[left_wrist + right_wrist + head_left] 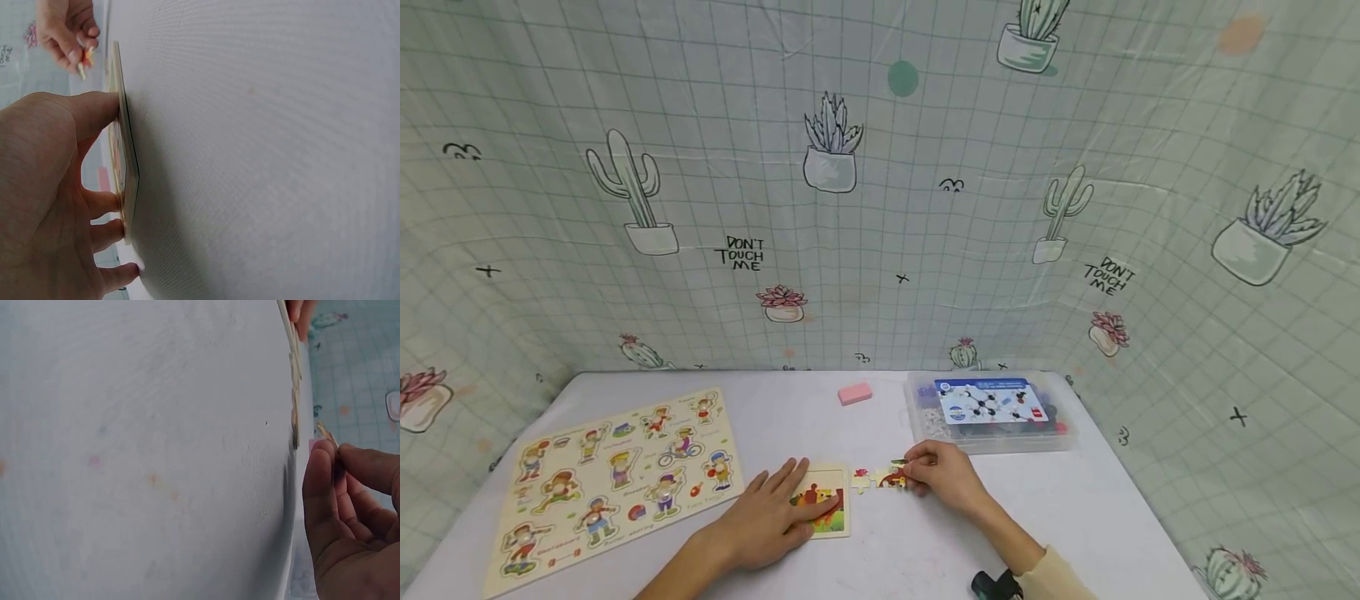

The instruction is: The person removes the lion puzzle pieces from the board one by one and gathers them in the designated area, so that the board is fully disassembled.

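Observation:
My left hand [771,517] lies spread over a small framed wooden jigsaw puzzle [847,510], one finger across its brightly coloured picture. In the left wrist view, the thumb and fingertips rest along the edge of the thin puzzle board [130,181]. To the right of the frame, my right hand [946,475] pinches a puzzle piece [325,432] between thumb and finger, held above the table in the right wrist view. Loose puzzle pieces [861,480] lie in a row between the frame and my right hand, some partly under its fingers in the head view.
A large wooden board with sports figures [647,467] lies at the left. Behind the hands is a pink block [855,394]. At the back right sits a clear plastic case [992,442] with a molecule-picture label. A black object [996,585] shows near the right wrist.

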### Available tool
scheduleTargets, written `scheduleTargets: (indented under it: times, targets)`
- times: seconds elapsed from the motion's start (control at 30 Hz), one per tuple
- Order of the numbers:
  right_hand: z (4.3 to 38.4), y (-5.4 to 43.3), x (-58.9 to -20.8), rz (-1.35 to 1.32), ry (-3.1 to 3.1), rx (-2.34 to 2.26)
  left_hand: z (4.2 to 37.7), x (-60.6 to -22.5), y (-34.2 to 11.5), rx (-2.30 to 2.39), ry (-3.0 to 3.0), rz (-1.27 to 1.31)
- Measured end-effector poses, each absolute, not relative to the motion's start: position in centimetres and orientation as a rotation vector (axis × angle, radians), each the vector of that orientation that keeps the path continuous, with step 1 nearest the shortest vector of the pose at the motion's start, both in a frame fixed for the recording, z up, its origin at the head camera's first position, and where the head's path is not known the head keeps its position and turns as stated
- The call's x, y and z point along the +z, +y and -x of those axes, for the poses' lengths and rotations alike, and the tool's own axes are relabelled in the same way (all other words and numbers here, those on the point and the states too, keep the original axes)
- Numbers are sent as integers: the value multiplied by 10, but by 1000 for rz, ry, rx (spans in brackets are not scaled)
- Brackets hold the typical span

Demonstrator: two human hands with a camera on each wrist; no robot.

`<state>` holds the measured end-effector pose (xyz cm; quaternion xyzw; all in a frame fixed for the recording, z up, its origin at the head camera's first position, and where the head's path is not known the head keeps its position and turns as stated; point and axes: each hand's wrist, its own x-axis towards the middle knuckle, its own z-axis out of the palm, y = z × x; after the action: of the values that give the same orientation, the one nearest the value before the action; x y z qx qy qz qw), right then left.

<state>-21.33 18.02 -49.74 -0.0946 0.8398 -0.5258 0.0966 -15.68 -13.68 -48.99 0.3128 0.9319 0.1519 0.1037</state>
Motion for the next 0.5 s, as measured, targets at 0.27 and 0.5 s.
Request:
scheduleTargets:
  times: [0.27, 0.5]
  targets:
    - [213, 194, -499, 130, 2449, -1545, 156, -490, -137, 449, 2760, -934]
    - [212, 194, -503, 104, 2575, -1429, 156, -490, -137, 455, 2755, -932]
